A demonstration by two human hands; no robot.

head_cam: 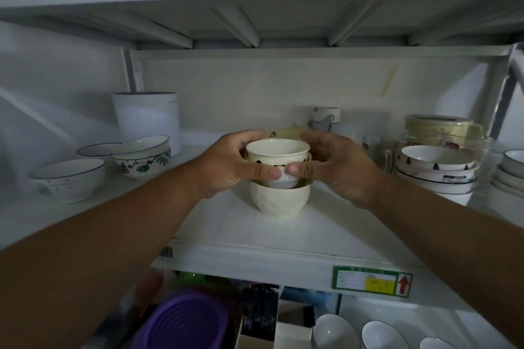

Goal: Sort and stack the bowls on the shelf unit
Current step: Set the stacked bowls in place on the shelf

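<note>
Both hands, the left hand (226,163) and right hand (337,167), are gripping the small cream ceramic panda-print bowl (277,153) from opposite sides, their grip closed around it. They are holding it level over the plain cream ceramic bowl (279,201) on the white metal shelf (255,238), likely so it nests squarely.

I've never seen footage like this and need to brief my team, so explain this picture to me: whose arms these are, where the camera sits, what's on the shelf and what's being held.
There is no machine here. The single picture comes from a wide-angle camera worn on a person's head, looking forward and down, so the two arms reaching in are the wearer's own.

The left hand and right hand together grip a small cream bowl with panda faces from both sides. It sits in the mouth of a plain cream bowl that stands on the white shelf.

To the left stand loose blue-rimmed bowls, a flowered bowl stack and a white canister. To the right is a taller stack of bowls with a glass jug behind it. Below the shelf are a purple ribbed item and more white bowls.
</note>
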